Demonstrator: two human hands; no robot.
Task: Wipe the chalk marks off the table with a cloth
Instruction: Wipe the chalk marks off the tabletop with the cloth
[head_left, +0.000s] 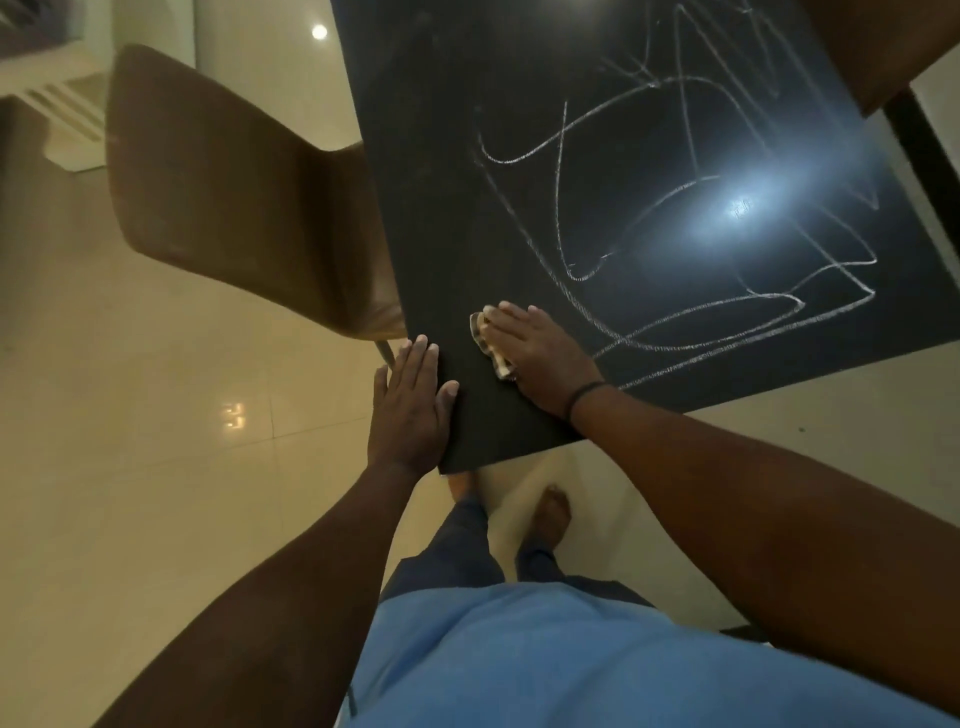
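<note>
Your right hand (540, 353) presses flat, fingers straight, on the cloth (488, 345) near the table (467, 208) corner, left hand (410, 405) spread on the edge — chalk marks (675, 218) lie beyond, so the small cloth may smear chalk or slip from under your palm

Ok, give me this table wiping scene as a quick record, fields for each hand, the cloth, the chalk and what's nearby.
left hand: flat on the near corner of the black table, fingers straight
right hand: pressing the cloth flat on the tabletop
cloth: light, patterned, mostly under the palm
chalk marks: white scribbles beyond and right of the cloth, unwiped
nearby: brown chair at the table's left
</note>
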